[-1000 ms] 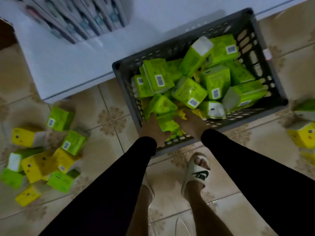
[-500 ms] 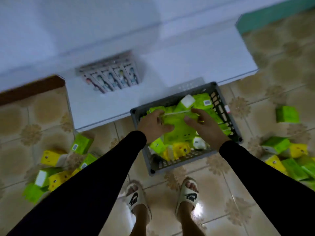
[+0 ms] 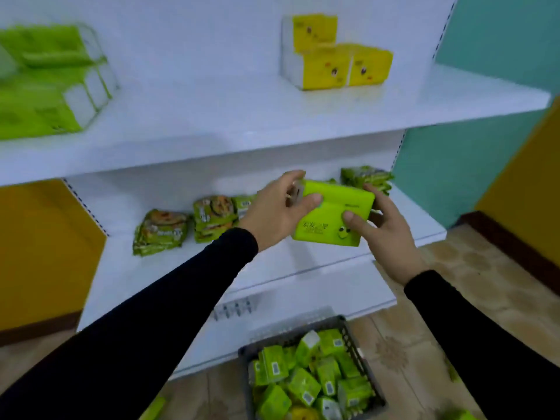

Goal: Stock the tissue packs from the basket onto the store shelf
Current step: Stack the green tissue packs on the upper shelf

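One green tissue pack (image 3: 331, 218) gripped between both hands, in front of the middle shelf (image 3: 303, 256).
Left hand (image 3: 280, 212) and right hand (image 3: 383, 230) clamp its ends; the grey basket (image 3: 351, 334) below holds many green packs; three yellow packs (image 3: 333, 53) sit on the upper shelf.

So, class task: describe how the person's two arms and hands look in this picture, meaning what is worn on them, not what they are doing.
Both arms wear long, close-fitting black sleeves, plain with no visible markings, ending at the wrists. The left hand and right hand are bare: no gloves. No watch or ring can be made out, though the picture is somewhat soft.
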